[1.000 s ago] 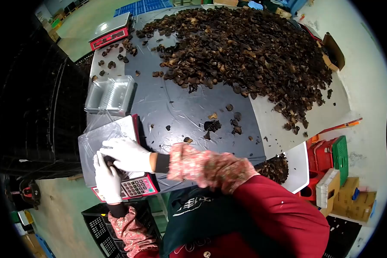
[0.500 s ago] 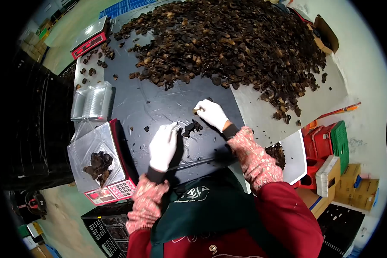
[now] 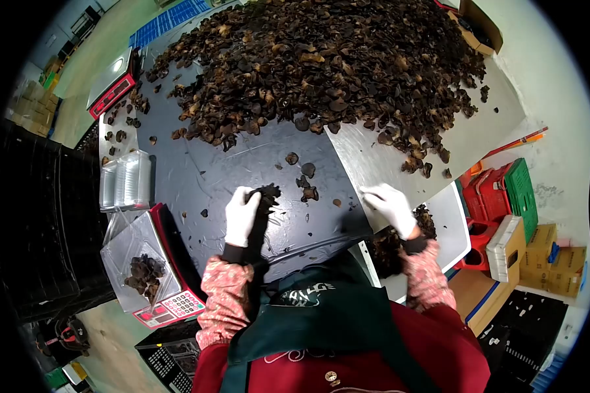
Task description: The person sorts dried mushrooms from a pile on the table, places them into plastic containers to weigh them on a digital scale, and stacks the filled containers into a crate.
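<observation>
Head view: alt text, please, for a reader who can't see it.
Left gloved hand beside a dark clump on a grey table; right gloved hand near a white tub. Beyond lies a large dark heap; at left, a red scale bears a small pile.

A table [image 3: 200, 167] carries everything, covered by a dark, wrinkled, shiny sheet [image 3: 229, 167], with a pale grey surface [image 3: 360, 160] showing at right. A broad heap of dark brown pieces [image 3: 334, 65] spreads over its far side and onto the pale part. Down the left edge stand a far scale [image 3: 113, 85], clear plastic trays [image 3: 128, 180] and a near scale [image 3: 183, 304]. Loose pieces [image 3: 308, 170] lie scattered mid-table; others [image 3: 120, 135] lie near the far scale.
</observation>
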Action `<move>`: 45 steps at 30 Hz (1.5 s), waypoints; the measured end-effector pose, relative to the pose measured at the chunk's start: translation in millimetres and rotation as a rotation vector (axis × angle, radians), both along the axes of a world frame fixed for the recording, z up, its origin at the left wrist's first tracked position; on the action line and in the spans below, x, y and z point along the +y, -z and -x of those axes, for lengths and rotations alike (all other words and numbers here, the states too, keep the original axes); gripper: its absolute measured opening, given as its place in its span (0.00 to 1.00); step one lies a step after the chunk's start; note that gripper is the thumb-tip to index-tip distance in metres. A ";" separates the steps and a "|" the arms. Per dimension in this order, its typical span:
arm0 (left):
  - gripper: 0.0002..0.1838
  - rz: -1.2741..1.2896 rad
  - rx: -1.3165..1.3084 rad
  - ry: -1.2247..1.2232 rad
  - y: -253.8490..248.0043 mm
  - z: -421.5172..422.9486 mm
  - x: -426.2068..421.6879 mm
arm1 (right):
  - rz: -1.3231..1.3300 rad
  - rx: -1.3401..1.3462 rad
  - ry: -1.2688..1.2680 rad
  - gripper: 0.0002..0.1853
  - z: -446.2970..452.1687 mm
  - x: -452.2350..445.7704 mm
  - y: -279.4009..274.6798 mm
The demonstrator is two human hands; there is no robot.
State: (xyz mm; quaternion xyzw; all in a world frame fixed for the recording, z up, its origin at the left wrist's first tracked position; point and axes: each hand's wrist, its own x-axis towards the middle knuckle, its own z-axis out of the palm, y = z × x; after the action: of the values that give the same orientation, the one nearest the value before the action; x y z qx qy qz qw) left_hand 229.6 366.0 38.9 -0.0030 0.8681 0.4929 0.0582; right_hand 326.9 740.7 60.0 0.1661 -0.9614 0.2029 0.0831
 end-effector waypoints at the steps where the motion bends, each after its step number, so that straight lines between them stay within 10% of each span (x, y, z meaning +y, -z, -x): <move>1: 0.08 -0.061 -0.083 -0.021 -6.4 -2.1 -10.1 | -0.079 0.163 -0.098 0.16 22.6 -15.0 14.0; 3: 0.10 -0.446 0.028 -0.099 -17.7 -16.7 -23.4 | 0.411 -0.214 0.177 0.21 62.5 -72.0 16.2; 8: 0.07 -1.115 -0.066 -0.206 -20.0 -42.1 -66.1 | 0.100 -0.202 0.191 0.23 123.4 -122.9 39.5; 12: 0.07 -1.184 -0.004 -0.371 -10.7 -57.4 -75.2 | 0.232 -0.295 0.219 0.23 146.1 -108.4 48.1; 16: 0.25 -0.558 -0.147 -0.308 -22.5 -59.7 -39.0 | 0.214 -0.112 0.024 0.23 155.7 -124.3 51.1; 21: 0.23 0.354 0.246 0.067 4.6 -50.3 9.1 | 0.170 -0.281 -0.069 0.14 164.7 -124.7 40.8; 25: 0.09 0.456 0.164 0.142 17.5 -46.0 15.4 | 1.371 -0.773 0.090 0.13 126.6 -74.2 32.3; 27: 0.07 0.383 0.312 -0.014 24.0 -50.4 11.1 | 1.554 -0.738 0.085 0.17 99.8 -58.4 27.8; 32: 0.12 -0.434 -0.024 -0.345 32.3 -61.5 -40.9 | 1.516 -0.702 0.215 0.17 71.8 -70.8 5.9; 34: 0.19 -0.560 -0.046 -0.459 -8.5 -69.7 -57.3 | 1.061 -0.859 0.353 0.21 75.0 -89.7 2.7; 35: 0.16 -0.596 -0.054 -0.510 -12.9 -73.3 -69.7 | 0.755 -0.458 0.220 0.28 73.4 -102.2 20.6; 39: 0.11 -0.344 -0.075 -0.523 -3.6 -81.2 -102.5 | 0.233 -0.237 0.116 0.24 67.6 -139.9 39.1; 45: 0.15 0.446 0.281 -0.117 14.4 -72.3 -54.6 | 0.866 -0.292 0.142 0.07 86.0 -125.0 57.0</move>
State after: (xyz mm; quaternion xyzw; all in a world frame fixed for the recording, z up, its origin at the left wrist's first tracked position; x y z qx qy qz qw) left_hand 301.9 311.3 24.5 0.0023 0.9532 0.2876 -0.0935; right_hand 240.9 615.7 2.9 0.0195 -0.7986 0.6011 0.0220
